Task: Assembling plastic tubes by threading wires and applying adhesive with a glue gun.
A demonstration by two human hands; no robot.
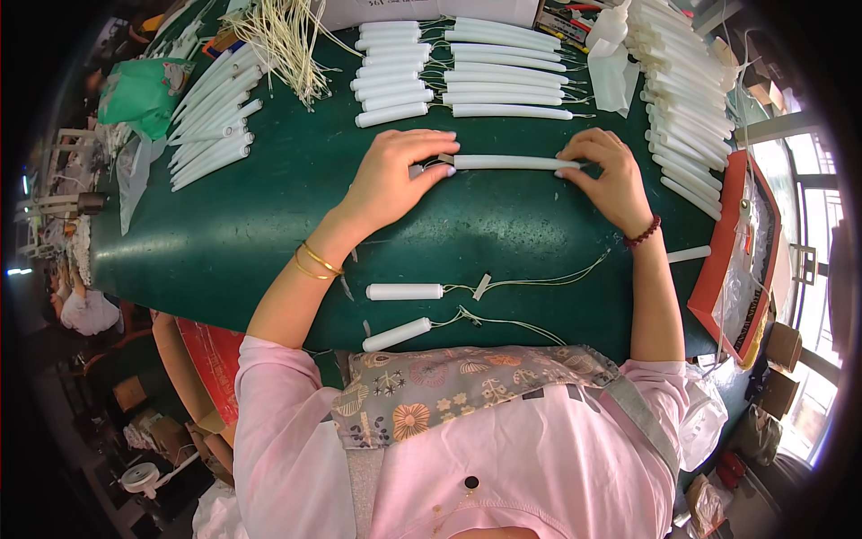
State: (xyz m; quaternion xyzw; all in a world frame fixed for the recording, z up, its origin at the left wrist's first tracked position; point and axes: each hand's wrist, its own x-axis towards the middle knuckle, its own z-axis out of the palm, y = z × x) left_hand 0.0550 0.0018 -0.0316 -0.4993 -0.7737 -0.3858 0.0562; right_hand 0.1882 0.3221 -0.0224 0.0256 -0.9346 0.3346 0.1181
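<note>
A slim white tube [507, 163] lies sideways between my two hands, just above or on the green tabletop. My right hand [614, 175] pinches its right end between thumb and fingers. At the other end, my left hand [391, 178] has thumb and fingers closed round a small greyish piece [444, 161] beside the tube's tip; my fingers partly cover it. Nearer to me lie two short white cylinders, an upper one [404, 291] and a lower one [397, 335], each trailing thin wires with a small flat piece on them.
At the back of the green table [224, 234] lie rows of short cylinders [392, 83] wired to long white tubes [507, 83]. Loose wires [285, 45], more tubes [214, 139] and a green bag [144, 92] are at left. Tubes [684, 117] and a red box [732, 256] stand right.
</note>
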